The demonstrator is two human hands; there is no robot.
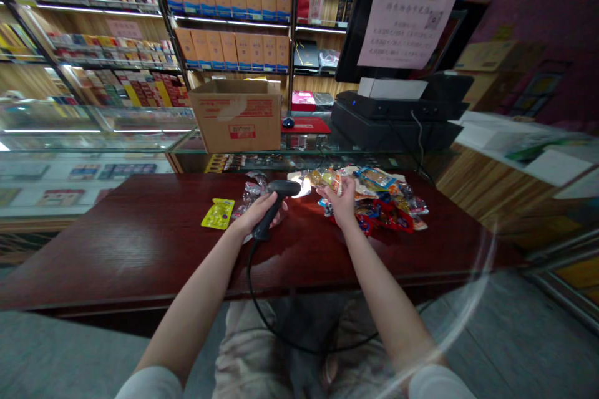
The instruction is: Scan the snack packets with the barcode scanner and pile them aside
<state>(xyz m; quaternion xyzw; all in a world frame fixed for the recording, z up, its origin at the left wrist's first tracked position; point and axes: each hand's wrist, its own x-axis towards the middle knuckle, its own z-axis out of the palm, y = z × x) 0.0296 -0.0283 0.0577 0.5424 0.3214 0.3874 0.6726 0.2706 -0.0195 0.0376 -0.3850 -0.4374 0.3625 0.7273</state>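
- Shelves (pixel 236 24): beyond both hands, lit by strips and stocked with boxes and bottles.
- Counter (pixel 140 243): dark red, beneath both hands.
- Monitor (pixel 352 43): beyond the right hand, a printed sheet over much of it.
- Carton (pixel 236 117): on the glass case beyond the left hand, top open.
- Pile (pixel 390 202): many-coloured packets on the counter, just beside the right hand and spreading right of it.
- Left hand (pixel 259 213): fingers curled closed round the handle of the black scanner (pixel 267 217), its head aimed toward the right hand, its cable hanging below.
- Right hand (pixel 344 201): partly closed, thumb and fingers pinching a shiny packet (pixel 331 179) at the pile's near-left side. Bright light falls between the hands.
- Clear packets (pixel 253 189): just beyond the left hand.
- Yellow packet (pixel 218 214): flat, left of the left hand.
- Mouse (pixel 287 123): beyond the hands, right of the carton.
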